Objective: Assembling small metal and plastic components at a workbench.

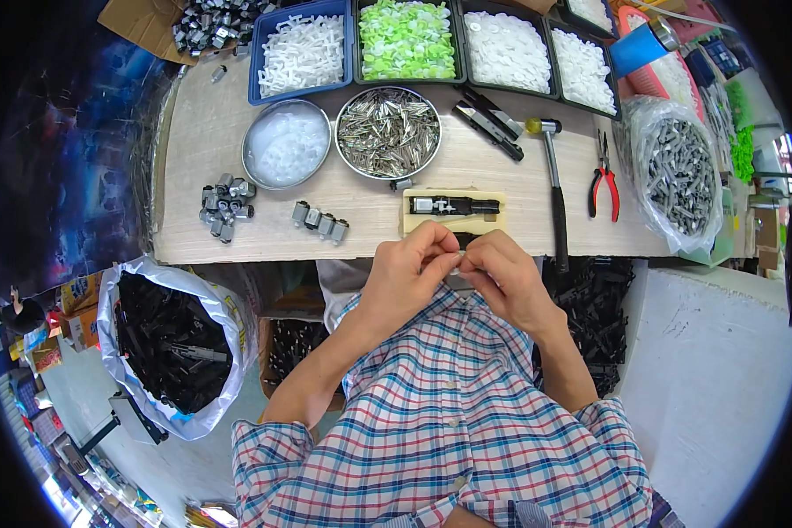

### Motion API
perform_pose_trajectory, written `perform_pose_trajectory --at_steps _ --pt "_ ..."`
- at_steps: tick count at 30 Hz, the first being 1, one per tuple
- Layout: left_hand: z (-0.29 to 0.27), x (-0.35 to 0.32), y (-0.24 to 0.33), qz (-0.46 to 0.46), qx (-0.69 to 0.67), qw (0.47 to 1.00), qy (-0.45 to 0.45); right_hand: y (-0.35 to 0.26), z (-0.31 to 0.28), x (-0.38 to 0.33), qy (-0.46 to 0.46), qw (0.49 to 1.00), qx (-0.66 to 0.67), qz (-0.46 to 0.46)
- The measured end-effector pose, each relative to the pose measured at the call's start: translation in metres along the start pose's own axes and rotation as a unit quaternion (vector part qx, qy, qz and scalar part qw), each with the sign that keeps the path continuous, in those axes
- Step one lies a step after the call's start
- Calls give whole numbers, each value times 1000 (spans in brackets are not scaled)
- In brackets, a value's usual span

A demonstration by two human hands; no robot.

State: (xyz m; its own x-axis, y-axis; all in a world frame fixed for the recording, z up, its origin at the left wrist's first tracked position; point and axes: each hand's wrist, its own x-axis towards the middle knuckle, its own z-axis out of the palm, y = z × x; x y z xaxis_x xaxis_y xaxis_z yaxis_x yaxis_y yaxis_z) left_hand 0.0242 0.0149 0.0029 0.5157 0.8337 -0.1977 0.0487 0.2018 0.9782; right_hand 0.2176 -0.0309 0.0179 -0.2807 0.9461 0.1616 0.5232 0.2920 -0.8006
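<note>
The left hand (pixel 407 268) and right hand (pixel 500 275) pinch together one small part (pixel 457 268) (too small to identify) above the table edge (pixel 264 251). It may slip and fall into the lap. Behind stands a wooden jig (pixel 453 211), farther the metal pins bowl (pixel 388 132)

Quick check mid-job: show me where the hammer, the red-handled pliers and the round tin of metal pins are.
hammer (pixel 557 198), head view, on the middle of its dark handle.
red-handled pliers (pixel 604 187), head view, between the red grips, below the pivot.
round tin of metal pins (pixel 387 132), head view, on the heap of pins inside it.
</note>
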Motion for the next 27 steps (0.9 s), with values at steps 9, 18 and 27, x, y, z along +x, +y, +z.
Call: perform_pose_trajectory --at_steps 9,18,27 --pt "3 -10 -29 356 362 848 155 14 16 3 75 977 -197 -30" --pt "-1 -19 -52 400 491 773 50 26 30 6 74 971 -224 -31" --pt "1 -23 -59 366 527 766 32 28 28 3 79 971 -218 -52"
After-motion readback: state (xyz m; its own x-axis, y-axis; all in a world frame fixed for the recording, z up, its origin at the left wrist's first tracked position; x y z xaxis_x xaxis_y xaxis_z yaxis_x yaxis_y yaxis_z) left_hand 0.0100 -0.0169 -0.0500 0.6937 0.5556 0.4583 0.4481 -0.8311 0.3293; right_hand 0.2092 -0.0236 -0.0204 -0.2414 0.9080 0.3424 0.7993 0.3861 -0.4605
